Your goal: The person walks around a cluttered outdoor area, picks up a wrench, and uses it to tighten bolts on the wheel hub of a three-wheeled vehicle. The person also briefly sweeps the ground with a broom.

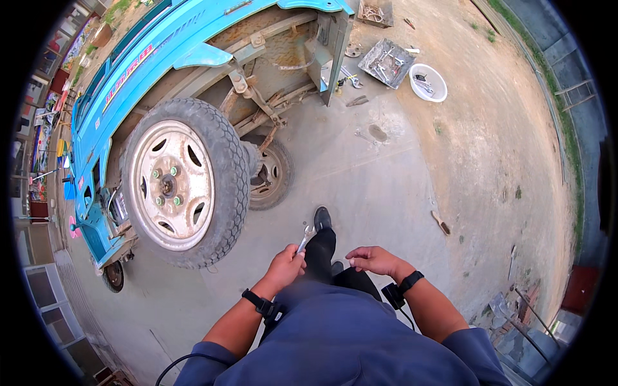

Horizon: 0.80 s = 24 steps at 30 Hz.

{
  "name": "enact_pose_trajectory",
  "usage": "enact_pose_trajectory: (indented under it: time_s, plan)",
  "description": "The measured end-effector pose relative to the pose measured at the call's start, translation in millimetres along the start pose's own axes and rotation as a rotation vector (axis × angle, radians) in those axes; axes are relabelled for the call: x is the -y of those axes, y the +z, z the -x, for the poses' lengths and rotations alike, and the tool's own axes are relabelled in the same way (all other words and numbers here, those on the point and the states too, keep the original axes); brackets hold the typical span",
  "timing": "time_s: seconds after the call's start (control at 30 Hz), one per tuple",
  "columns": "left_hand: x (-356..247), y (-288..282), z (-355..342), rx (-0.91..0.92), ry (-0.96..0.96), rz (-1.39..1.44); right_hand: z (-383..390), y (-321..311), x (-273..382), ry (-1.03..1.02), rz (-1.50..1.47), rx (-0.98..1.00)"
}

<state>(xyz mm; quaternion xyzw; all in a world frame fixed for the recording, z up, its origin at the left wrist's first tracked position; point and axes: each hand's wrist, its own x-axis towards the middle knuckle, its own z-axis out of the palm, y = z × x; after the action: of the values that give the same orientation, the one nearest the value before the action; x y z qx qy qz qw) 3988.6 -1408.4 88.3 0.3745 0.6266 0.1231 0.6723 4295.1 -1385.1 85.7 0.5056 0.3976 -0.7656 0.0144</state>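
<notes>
My left hand (284, 269) is closed around the handle of a silver open-end wrench (305, 238), its jaw end pointing up and away from me. My right hand (375, 260) hangs in front of me, fingers loosely bent with thumb and forefinger slightly apart, and I make out nothing in it. Ahead to the left of my left hand is a large wheel (172, 183) with a black treaded tyre, a worn whitish rim and several greenish nuts around its hub. It belongs to a blue vehicle (129, 80). Neither hand touches the wheel.
Beyond the big wheel a second wheel (273, 170) shows under the rusty frame. Far ahead lie a metal tray (386, 62) of tools, another tray (375, 13), and a white basin (428, 82). A brush (441, 222) lies right. Scrap pieces (515, 315) lie at lower right.
</notes>
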Motion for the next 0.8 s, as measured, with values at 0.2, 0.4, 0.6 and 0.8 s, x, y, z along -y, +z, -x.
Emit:
enact_pose_trajectory:
  time_s: [0.2, 0.4, 0.6, 0.8]
  plan:
    - [-78.2, 31.1, -105.4, 0.062, 0.101, 0.263, -90.3, -68.9, 100.4, -0.093, -0.092, 0.047]
    - [-102.7, 34.3, -160.5, 0.037, -0.006, 0.49, -148.5, -106.7, 138.1, -0.106, -0.247, 0.108]
    - [-102.9, 40.2, -215.4, -0.074, -0.109, 0.529, -216.3, -170.6, 120.1, 0.078, -0.072, 0.227]
    - [-67.0, 37.1, -300.5, -0.333, -0.166, 0.543, -288.3, -261.9, 141.1, -0.024, 0.026, 0.037]
